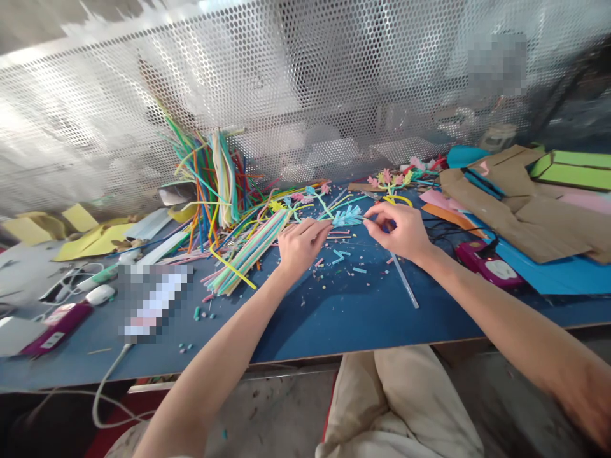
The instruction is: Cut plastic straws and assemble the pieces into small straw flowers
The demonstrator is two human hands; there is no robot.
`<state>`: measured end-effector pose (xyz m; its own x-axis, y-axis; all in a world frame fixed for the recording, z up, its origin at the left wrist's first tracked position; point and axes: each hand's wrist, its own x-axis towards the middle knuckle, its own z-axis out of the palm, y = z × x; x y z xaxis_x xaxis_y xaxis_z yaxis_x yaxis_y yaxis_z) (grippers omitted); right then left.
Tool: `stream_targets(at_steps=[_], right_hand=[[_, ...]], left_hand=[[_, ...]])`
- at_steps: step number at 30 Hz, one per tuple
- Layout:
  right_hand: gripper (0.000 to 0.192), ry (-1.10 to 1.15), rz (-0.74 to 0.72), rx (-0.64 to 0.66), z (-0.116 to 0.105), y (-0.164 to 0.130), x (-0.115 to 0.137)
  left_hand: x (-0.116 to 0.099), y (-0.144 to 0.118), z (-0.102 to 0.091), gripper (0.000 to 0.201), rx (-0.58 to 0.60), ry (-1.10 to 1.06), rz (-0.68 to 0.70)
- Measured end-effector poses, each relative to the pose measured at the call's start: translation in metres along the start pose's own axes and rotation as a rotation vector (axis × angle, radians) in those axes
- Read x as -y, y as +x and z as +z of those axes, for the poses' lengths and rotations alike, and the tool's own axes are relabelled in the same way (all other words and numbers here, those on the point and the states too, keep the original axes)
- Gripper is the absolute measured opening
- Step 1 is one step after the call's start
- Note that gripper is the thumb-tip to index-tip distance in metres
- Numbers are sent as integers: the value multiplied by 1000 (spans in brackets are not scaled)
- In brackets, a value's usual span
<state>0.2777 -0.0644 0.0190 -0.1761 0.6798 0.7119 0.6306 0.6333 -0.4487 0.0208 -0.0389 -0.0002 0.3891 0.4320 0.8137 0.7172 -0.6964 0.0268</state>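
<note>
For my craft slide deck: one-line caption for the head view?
Both hands, left hand and right hand, hold a light-blue straw flower over a blue table strewn with coloured straws.

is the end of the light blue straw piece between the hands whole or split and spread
Split and spread: the light blue straw piece fans into thin strips between the left hand and right hand.

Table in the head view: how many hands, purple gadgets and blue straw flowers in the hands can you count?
hands: 2, the left hand and the right hand
purple gadgets: 2, one far left, one right
blue straw flower between the fingertips: 1
Total: 5
</note>
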Motion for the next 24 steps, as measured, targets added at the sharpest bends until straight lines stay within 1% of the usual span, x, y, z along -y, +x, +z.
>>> stream_targets(at_steps=[5,11,16,21,24], right_hand=[[20,-11,-24,61,2,0,-2],[22,-57,-51,54,3,2,-4],[23,-53,-75,47,2,2,-3],[21,-47,-53,56,1,1,-1],[21,-14,-19,37,1,0,1]], left_hand=[[-2,1,-1,20,23,-10,-4],[-3,1,-1,19,22,-23,1],[-4,1,0,17,23,-24,5],[-5,1,-1,17,24,-28,-3],[-5,2,-1,18,15,-29,-25]])
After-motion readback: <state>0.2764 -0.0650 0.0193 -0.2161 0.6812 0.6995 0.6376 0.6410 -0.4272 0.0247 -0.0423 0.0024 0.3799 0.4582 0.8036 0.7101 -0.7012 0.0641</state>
